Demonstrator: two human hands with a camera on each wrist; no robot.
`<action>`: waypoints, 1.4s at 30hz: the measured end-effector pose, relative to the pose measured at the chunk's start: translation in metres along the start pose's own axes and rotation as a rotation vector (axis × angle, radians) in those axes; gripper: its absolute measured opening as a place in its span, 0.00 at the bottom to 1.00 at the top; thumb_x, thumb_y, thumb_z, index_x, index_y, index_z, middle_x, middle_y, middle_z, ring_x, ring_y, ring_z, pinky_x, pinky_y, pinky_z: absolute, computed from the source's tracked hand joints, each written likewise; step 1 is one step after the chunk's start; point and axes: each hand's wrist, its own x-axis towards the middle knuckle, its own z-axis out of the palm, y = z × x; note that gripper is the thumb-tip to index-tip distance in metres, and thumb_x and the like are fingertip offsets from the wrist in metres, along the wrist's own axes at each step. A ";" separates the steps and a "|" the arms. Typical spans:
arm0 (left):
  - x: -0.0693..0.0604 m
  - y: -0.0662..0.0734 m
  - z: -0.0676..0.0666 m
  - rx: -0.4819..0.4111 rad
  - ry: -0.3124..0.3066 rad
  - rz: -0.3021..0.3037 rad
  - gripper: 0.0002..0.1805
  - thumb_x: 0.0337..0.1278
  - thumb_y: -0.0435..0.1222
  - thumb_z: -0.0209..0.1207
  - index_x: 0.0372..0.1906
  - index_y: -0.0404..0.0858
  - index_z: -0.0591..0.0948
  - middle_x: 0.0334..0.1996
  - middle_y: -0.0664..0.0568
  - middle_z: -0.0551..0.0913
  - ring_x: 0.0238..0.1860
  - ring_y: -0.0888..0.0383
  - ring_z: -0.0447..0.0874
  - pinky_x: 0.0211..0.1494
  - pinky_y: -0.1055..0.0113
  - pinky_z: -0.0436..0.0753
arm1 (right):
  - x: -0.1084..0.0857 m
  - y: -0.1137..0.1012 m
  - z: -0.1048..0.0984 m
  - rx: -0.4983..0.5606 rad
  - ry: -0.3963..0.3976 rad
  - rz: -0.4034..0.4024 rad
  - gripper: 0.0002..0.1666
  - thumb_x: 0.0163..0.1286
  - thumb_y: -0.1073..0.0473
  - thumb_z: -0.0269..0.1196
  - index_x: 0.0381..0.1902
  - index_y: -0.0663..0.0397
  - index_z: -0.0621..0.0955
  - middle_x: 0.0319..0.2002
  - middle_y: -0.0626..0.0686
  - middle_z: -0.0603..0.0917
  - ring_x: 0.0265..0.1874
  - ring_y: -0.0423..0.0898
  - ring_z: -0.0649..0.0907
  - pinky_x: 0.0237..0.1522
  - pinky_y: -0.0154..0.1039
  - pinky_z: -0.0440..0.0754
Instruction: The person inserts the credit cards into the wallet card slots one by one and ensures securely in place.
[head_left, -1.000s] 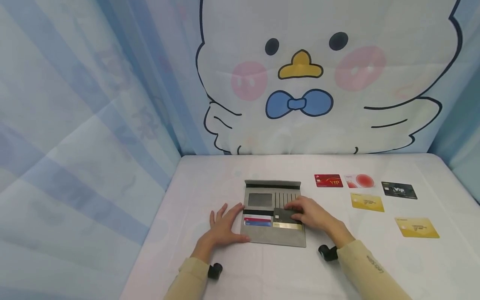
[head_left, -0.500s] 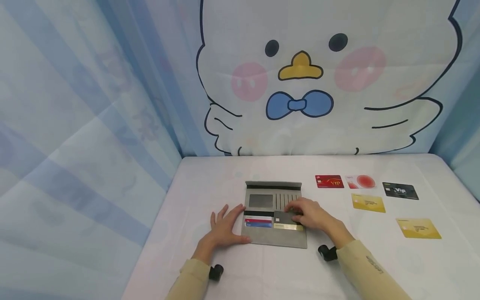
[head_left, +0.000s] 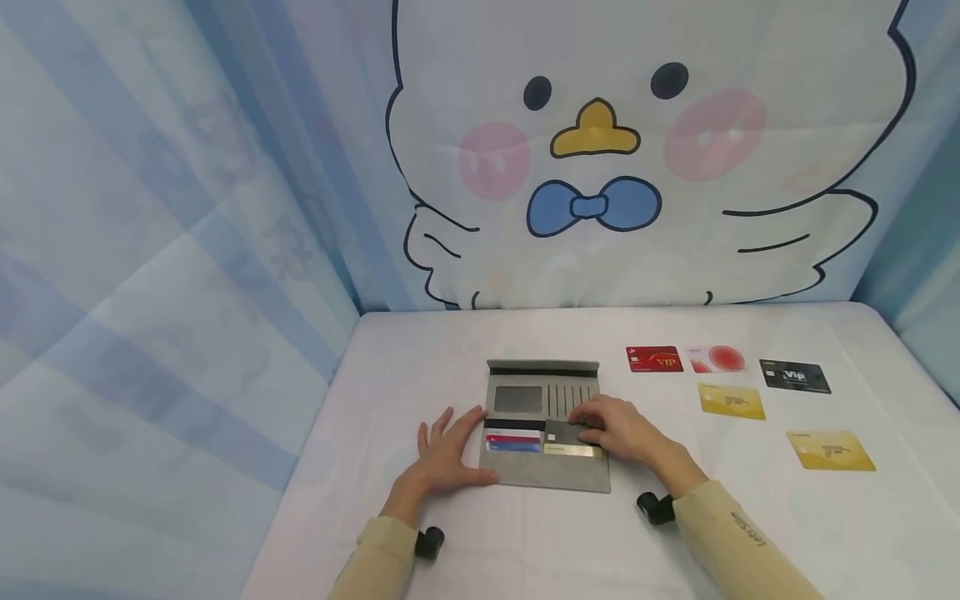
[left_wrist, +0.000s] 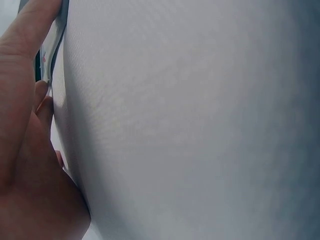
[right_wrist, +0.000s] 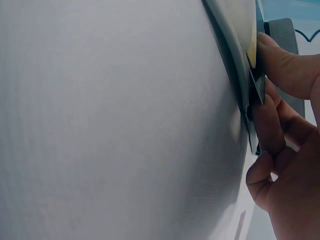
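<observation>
An unfolded grey wallet (head_left: 555, 477) lies on the white-covered table. Cards with white, red and blue edges (head_left: 513, 441) fill its left slots. On the right side, a dark grey card (head_left: 558, 431) stands partly out of a slot, above the edge of a gold card (head_left: 572, 451). My right hand (head_left: 621, 427) pinches the dark card between thumb and fingers; the right wrist view shows the thumb on its face. My left hand (head_left: 447, 461) lies spread along the wallet's left edge, with fingertips and thumb touching it. The lower part of the dark card is hidden in the slot.
To the right lie a red VIP card (head_left: 655, 359), a white card with a red circle (head_left: 717, 359), a black VIP card (head_left: 795, 377) and two gold cards (head_left: 732, 402). A printed curtain (head_left: 592, 267) hangs behind the table's far edge.
The dark card sits slightly lower in its slot than a second ago, and my right fingers have moved a little with it. My left hand keeps its place at the wallet's edge.
</observation>
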 end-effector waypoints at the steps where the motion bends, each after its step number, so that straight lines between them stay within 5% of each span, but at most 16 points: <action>1: 0.000 0.000 0.000 -0.002 0.004 0.003 0.55 0.43 0.59 0.74 0.78 0.49 0.62 0.77 0.51 0.60 0.78 0.40 0.41 0.72 0.32 0.31 | 0.000 0.000 0.000 0.009 -0.008 -0.004 0.12 0.65 0.65 0.70 0.47 0.51 0.86 0.38 0.44 0.79 0.35 0.42 0.76 0.40 0.41 0.80; 7: 0.001 0.000 0.001 0.009 -0.003 -0.009 0.56 0.43 0.59 0.73 0.78 0.50 0.62 0.78 0.52 0.60 0.78 0.40 0.41 0.72 0.33 0.31 | 0.000 -0.002 -0.001 0.026 -0.050 0.000 0.12 0.66 0.66 0.68 0.47 0.51 0.86 0.41 0.45 0.80 0.39 0.43 0.77 0.45 0.45 0.81; 42: 0.000 0.000 0.001 -0.010 0.010 -0.011 0.56 0.43 0.59 0.74 0.78 0.50 0.62 0.78 0.52 0.60 0.79 0.41 0.40 0.72 0.33 0.29 | -0.002 -0.013 0.000 -0.121 -0.019 -0.069 0.07 0.64 0.65 0.71 0.40 0.51 0.88 0.36 0.42 0.81 0.35 0.40 0.79 0.41 0.39 0.84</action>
